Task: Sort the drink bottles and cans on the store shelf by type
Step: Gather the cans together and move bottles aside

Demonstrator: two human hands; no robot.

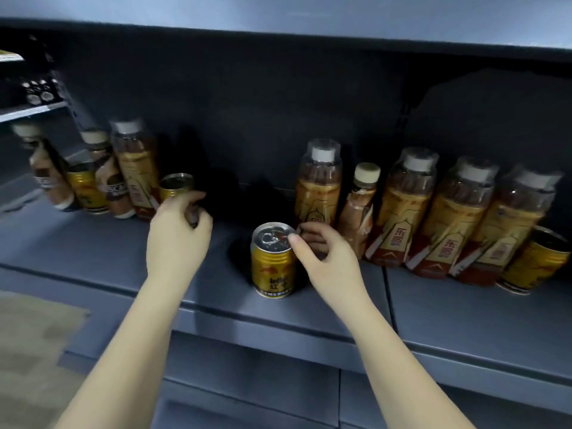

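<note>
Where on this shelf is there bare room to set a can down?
Bare shelf lies along the front edge, left of the left hand, and in the gap between that hand and the front can. It is crowded along the back at the left cluster and the right bottle row.

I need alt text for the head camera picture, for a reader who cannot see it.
A person's right hand touches the rim of a gold can standing at the front of a grey store shelf, while the left hand grips another gold can. Tea bottles stand behind.
</note>
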